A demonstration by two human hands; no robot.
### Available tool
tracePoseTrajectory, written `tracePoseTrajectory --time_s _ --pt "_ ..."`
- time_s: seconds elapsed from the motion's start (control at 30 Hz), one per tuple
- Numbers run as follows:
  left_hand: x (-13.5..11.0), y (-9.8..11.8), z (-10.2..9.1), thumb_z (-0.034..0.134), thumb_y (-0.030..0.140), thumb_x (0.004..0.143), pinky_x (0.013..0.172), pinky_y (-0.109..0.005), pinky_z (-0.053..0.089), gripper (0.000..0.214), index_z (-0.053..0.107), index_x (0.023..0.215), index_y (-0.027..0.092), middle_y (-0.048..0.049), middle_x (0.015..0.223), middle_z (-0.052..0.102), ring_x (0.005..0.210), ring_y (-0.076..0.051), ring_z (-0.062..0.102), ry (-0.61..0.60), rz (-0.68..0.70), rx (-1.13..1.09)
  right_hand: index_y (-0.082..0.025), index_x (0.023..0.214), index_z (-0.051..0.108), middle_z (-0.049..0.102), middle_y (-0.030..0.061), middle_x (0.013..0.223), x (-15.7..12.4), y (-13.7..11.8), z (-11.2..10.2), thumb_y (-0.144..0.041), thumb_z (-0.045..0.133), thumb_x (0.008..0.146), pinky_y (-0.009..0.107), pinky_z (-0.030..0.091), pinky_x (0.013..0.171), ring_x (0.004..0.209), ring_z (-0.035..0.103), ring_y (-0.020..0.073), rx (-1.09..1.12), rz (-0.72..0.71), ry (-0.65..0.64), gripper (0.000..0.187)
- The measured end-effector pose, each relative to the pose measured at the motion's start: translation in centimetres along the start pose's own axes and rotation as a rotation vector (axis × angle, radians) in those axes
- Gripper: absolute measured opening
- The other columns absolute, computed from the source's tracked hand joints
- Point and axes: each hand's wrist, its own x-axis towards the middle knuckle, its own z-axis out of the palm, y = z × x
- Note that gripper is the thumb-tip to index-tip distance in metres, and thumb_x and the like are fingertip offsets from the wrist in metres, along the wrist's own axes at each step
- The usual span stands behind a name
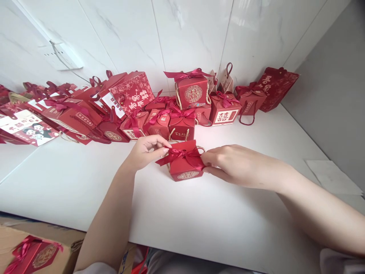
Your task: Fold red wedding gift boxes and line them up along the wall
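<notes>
A small red gift box [185,171] stands on the white table in front of me, with a gold round emblem on its front and cord handles at its sides. Across its top a dark red ribbon [182,154] is tied in a bow. At the bow's left side, my left hand [148,150] pinches the ribbon between thumb and forefinger. My right hand [228,163] is closed at the bow's right side, its fingertips on the ribbon's right loop and partly hidden behind the hand itself.
Many red gift boxes [182,127] with bows line the tiled wall [194,34] behind, some stacked. A cardboard carton [64,262] with a red box [37,257] on it stands at the lower left. A grey panel [327,83] borders the table [228,224] on the right.
</notes>
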Motion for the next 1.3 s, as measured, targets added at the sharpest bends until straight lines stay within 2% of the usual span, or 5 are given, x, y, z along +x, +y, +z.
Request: tracePoseTrajectory --time_s 0.23,0.57,0.77,0.93,1.3 --pt "0.6 -0.7 0.4 0.066 0.017 0.086 0.083 -0.033 0.051 0.014 0.078 0.090 0.023 -0.0063 0.093 0.072 0.093 -0.019 0.065 0.129 0.298 0.049 -0.020 0.083 0.053 0.064 0.0020 0.079 -0.5 0.5 -0.1 -0.018 0.043 0.101 0.029 0.035 0.062 0.064 0.054 0.0158 0.051 -0.041 -0.041 0.021" --pt "0.4 -0.4 0.5 0.066 0.020 0.087 0.085 -0.031 0.052 0.008 0.074 0.087 0.019 -0.0072 0.095 0.072 0.093 -0.019 0.067 -0.041 0.139 0.046 -0.021 0.076 0.053 0.063 0.0005 0.074 -0.9 0.9 -1.3 -0.020 0.050 0.092 0.029 0.032 0.056 0.058 0.050 0.0143 0.123 0.030 -0.124 0.016" --pt "0.2 0.4 0.4 0.072 0.030 0.085 0.076 -0.027 0.050 0.031 0.068 0.115 0.021 -0.0071 0.103 0.066 0.082 -0.014 0.060 -0.154 0.071 0.088 -0.021 0.084 0.061 0.067 0.0028 0.079 -1.0 0.9 -1.6 -0.043 0.048 0.100 0.029 0.035 0.058 0.063 0.056 0.0171 0.210 0.065 -0.126 0.030" --pt "0.5 0.4 1.2 0.071 0.036 0.086 0.074 -0.027 0.049 0.018 0.076 0.093 0.021 -0.0054 0.093 0.059 0.082 -0.015 0.059 -0.121 0.105 0.093 -0.021 0.080 0.059 0.066 0.0022 0.077 -0.8 0.9 -1.3 -0.044 0.052 0.098 0.029 0.034 0.057 0.061 0.055 0.0162 0.183 0.071 -0.121 0.030" --pt "0.2 2.2 1.9 0.063 0.031 0.089 0.066 -0.027 0.039 0.025 0.056 0.070 0.017 0.0000 0.076 0.051 0.068 -0.012 0.048 -0.133 -0.041 0.093 -0.021 0.078 0.054 0.063 0.0002 0.074 -0.8 0.9 -1.2 -0.023 0.046 0.097 0.030 0.033 0.058 0.058 0.050 0.0147 0.185 0.031 -0.144 0.021"
